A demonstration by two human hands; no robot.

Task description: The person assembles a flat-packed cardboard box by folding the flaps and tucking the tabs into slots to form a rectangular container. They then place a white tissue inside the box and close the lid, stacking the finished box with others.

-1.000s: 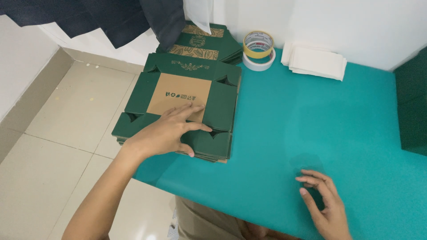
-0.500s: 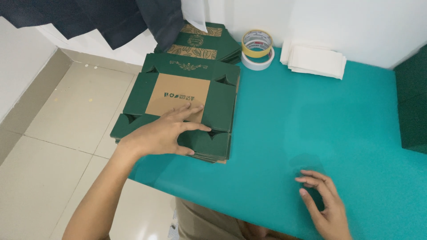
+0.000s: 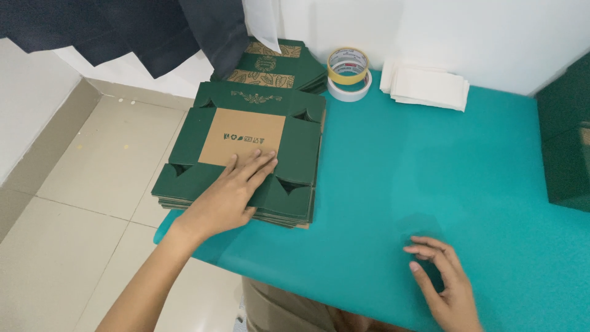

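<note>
**Left hand flat on box stack, right hand idle on surface**

Head view. A stack of flattened green boxes (image 3: 243,157) is seen at the left edge of the teal surface (image 3: 393,178), partly overhanging the tiled floor (image 3: 80,203). The top box lies unfolded, its brown inner panel facing up and its green flaps spread around it. The left hand (image 3: 230,193) is laid palm down on the near flap, fingers extended and together, tips touching the brown panel's lower edge. Nothing is grasped; the hand is open and pressed flat, apparently so that the top sheet is steadied or held against the stack. The right hand (image 3: 445,283) is rested on the bare surface near the front edge, well apart from the stack, fingers loosely curled and empty; it appears to be kept clear of the work.

Behind the stack, a second pile of green boxes (image 3: 270,64) with gold print is set against the wall. Two tape rolls (image 3: 348,74) are stacked just beside it, and a pile of white sheets (image 3: 424,83) is placed further right. A dark green block (image 3: 565,141) is noted at the right edge. Dark cloth (image 3: 123,27) hangs above the left corner.
</note>
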